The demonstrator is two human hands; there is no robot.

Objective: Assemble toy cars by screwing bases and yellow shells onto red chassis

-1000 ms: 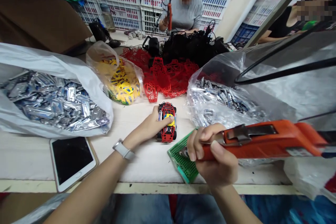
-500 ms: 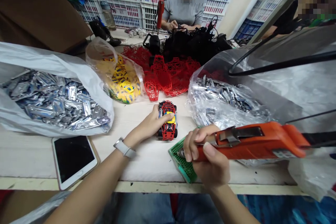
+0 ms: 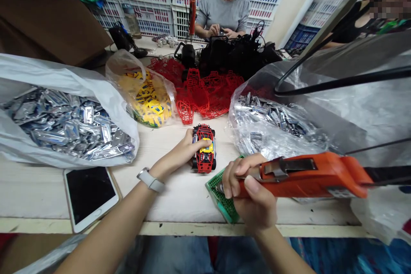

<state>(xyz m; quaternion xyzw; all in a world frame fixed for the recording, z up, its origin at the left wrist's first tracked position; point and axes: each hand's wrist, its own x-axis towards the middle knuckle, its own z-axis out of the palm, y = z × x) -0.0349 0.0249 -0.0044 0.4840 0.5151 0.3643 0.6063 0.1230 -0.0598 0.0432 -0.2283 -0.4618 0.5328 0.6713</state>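
Note:
A small toy car (image 3: 204,160) with a red cage frame, a yellow panel and black wheels lies on the table, pointing away from me. My left hand (image 3: 189,147) grips it from the left, the thumb lying across the yellow panel. In my right hand (image 3: 252,192) is an orange electric screwdriver (image 3: 298,176), held lengthwise with its tip toward the left. That tip is over a green perforated tray (image 3: 224,199), partly hidden by my fingers; I cannot tell whether it touches anything inside.
A bag of silvery parts (image 3: 73,124) stands left, another clear bag (image 3: 272,115) right. Behind are a bag of yellow pieces (image 3: 154,102), red frames (image 3: 205,94) and black parts (image 3: 237,53). A phone (image 3: 91,197) lies front left. Across the table sits a person (image 3: 221,13).
My right hand and the screwdriver have shifted slightly left. My left hand keeps its hold on the toy car, nearly still. The person opposite has raised their hands a little.

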